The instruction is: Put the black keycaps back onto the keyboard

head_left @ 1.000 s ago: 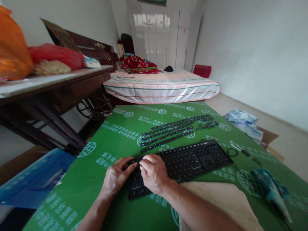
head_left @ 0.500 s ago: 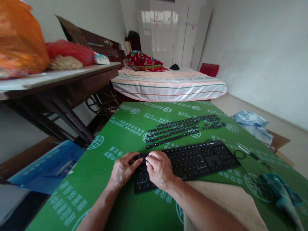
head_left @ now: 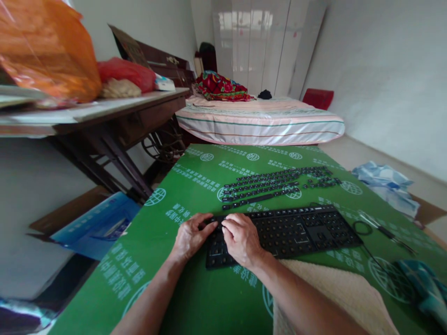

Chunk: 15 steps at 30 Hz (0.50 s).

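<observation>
A black keyboard (head_left: 279, 235), most of its keycaps off and the stems bare, lies on the green table. Its upper left corner is between the curled thumb and fingers of my left hand (head_left: 192, 235). Close beside it, my right hand (head_left: 242, 239) is over the left part of the keyboard, with thumb and fingertips pinched together near the top row. Whatever the pinch holds is hidden by the fingers. Behind the keyboard, loose black keycaps (head_left: 260, 188) are laid out in several rows, with a smaller group at the right end.
The green table (head_left: 188, 186) carries a beige cloth (head_left: 324, 293) under my right forearm. A thin tool with a dark handle (head_left: 386, 232), the keyboard cable (head_left: 375, 260) and a teal cloth (head_left: 424, 284) lie at the right. Left stands a desk with bags (head_left: 132, 103); a bed (head_left: 261, 121) is beyond.
The view has swung slightly left, so everything appears further right. Both hands stay at the keyboard's upper left with nearly the same grip.
</observation>
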Each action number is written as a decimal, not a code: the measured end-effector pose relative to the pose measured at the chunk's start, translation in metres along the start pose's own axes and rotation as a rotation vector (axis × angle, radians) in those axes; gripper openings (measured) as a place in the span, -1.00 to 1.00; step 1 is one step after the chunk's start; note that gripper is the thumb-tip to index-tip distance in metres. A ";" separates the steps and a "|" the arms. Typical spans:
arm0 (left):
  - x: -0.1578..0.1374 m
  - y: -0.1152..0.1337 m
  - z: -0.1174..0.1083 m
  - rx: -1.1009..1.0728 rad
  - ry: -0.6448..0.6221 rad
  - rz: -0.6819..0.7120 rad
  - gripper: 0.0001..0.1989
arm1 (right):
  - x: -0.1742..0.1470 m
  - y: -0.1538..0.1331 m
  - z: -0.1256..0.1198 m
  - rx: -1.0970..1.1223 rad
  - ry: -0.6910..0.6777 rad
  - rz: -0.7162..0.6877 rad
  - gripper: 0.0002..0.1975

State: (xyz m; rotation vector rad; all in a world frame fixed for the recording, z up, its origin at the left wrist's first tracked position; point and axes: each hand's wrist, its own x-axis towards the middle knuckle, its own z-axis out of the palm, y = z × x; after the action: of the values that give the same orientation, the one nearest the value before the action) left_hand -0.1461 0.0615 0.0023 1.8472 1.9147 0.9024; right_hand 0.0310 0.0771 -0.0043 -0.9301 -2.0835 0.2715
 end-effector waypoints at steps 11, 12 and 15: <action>0.000 0.001 -0.003 -0.023 -0.015 -0.019 -0.54 | 0.001 -0.002 0.001 -0.018 -0.016 0.004 -0.84; 0.000 0.000 -0.003 -0.026 -0.019 -0.021 -0.53 | 0.001 -0.002 0.001 -0.021 -0.021 0.004 -0.85; 0.001 -0.001 -0.003 -0.033 -0.026 -0.025 -0.52 | 0.002 -0.003 0.000 -0.027 -0.024 0.005 -0.85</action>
State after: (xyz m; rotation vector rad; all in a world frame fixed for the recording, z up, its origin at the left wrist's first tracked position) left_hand -0.1489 0.0618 0.0038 1.8036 1.8924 0.8926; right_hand 0.0288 0.0760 -0.0020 -0.9520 -2.1118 0.2591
